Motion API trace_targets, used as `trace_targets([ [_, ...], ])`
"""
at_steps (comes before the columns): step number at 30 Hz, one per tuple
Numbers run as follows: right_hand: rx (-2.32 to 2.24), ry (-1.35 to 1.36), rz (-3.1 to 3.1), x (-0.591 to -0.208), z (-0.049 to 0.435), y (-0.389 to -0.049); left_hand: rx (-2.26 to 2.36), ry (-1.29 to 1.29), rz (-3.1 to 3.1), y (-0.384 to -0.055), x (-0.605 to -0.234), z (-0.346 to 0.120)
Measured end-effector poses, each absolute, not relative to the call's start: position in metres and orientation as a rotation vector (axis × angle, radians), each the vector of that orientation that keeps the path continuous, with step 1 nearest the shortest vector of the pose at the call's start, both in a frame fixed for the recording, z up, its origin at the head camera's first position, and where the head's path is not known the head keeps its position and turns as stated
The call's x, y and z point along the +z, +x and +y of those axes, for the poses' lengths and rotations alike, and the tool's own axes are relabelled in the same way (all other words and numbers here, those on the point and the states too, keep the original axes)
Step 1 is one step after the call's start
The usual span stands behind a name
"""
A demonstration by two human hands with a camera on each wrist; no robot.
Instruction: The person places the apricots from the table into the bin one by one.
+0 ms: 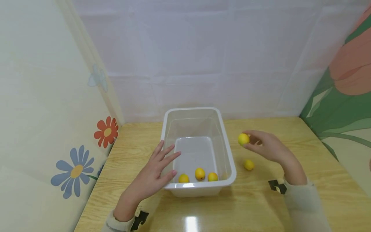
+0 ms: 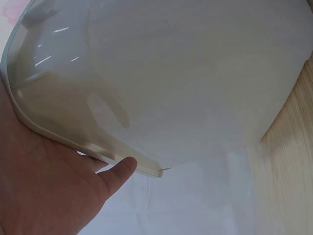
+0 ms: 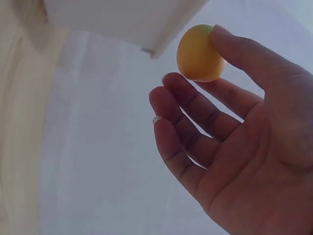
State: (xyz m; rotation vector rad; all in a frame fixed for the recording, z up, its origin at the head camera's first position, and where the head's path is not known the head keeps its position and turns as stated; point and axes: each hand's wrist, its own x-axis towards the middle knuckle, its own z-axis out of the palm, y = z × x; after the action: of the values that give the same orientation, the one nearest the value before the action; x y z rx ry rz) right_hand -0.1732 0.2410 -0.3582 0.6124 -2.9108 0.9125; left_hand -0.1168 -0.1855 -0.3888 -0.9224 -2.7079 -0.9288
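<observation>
In the head view, my right hand (image 1: 268,146) holds a small round yellow fruit (image 1: 243,139) between thumb and fingertips, to the right of a white plastic bin (image 1: 229,154). The right wrist view shows the pinched fruit (image 3: 199,54) tinged green at its top, the other fingers loosely bent below it. Under that hand, a second yellow fruit (image 1: 249,165) lies on the table. My left hand (image 1: 152,174) has its fingers spread at the bin's left rim; whether it touches the rim I cannot tell. Inside the bin, three yellow fruits (image 1: 200,173) lie near the front wall.
The bin stands on a wood-grain table (image 1: 133,145). Behind it hangs a white cloth backdrop (image 1: 179,58). Flower-patterned panels stand at the left (image 1: 37,112) and at the right (image 1: 347,109).
</observation>
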Motion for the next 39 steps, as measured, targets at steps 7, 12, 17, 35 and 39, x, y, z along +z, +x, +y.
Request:
trace_targets([
  [7, 0.880, 0.713, -2.815, -0.339, 0.226, -0.158, -0.920, -0.921, -2.705, -0.116, -0.389, -0.186],
  [12, 0.872, 0.809, -2.736, -0.326, 0.214, -0.146, -0.914, -0.920, -2.704, -0.117, -0.390, -0.186],
  [17, 0.871, 0.910, -2.681, -0.319, 0.200, -0.138, -0.917, -0.924, -2.695, -0.116, -0.390, -0.185],
  [35, 0.895, 0.967, -2.736, -0.318, 0.182, -0.134, -0.912, -0.921, -2.714, -0.115, -0.386, -0.185],
  [39, 0.896, 0.952, -2.731, -0.316, 0.184, -0.133, -0.913, -0.925, -2.710, -0.115, -0.387, -0.186],
])
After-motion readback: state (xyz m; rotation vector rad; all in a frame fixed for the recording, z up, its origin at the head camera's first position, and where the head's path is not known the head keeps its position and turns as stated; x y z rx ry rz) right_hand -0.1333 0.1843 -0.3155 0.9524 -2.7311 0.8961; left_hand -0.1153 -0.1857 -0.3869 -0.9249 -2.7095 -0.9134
